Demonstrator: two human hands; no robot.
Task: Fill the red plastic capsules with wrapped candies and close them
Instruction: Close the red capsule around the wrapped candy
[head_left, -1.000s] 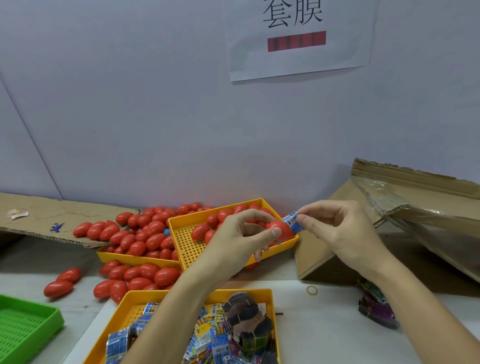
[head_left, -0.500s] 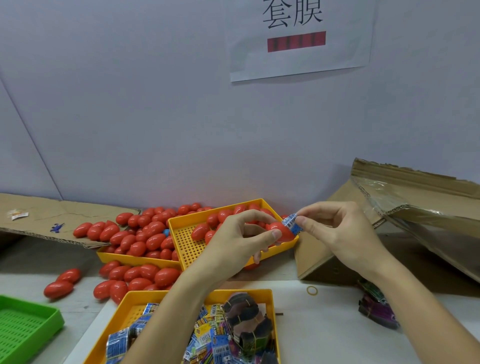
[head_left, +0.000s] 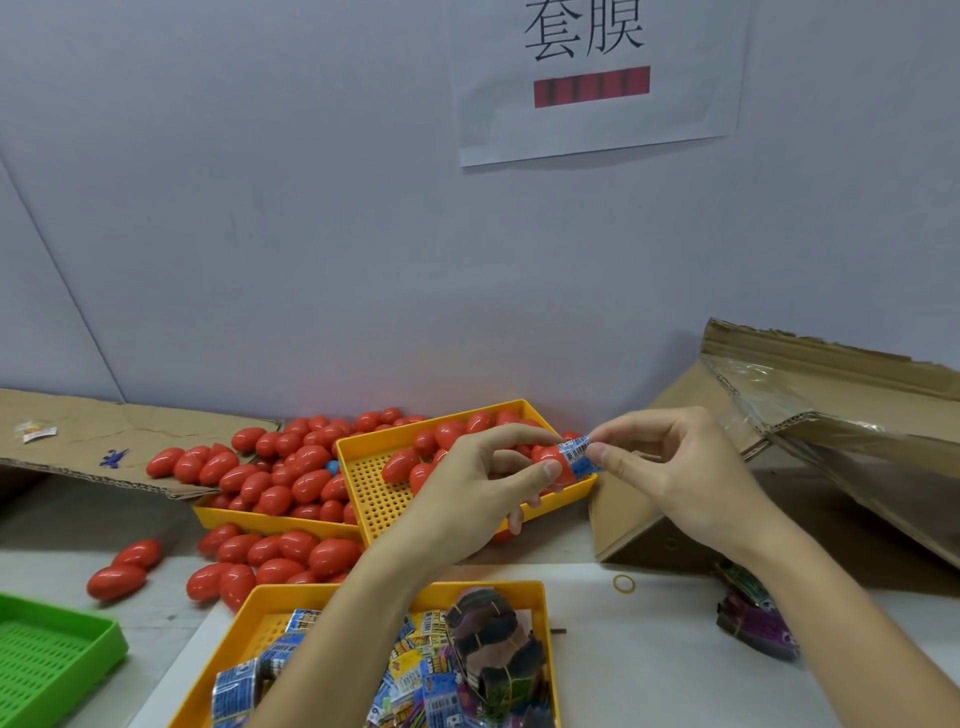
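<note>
Green tray (head_left: 57, 654) at far left, loose capsules (head_left: 280, 558) beside. Left hand (head_left: 480, 493) gripped red capsule (head_left: 553, 462) over perforated yellow tray (head_left: 363, 483). Right hand (head_left: 675, 467) pinched blue wrapped candy (head_left: 577, 451) at capsule's mouth. Cardboard box (head_left: 810, 415) at right.

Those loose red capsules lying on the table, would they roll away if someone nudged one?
Probably, yes: each loose red capsule is egg-shaped and glossy, so a nudge would likely send it wobbling off in a curve. The shine suggests a slippery surface. They look hollow plastic, so probably light; the left hand holds one with just fingertips.
</note>
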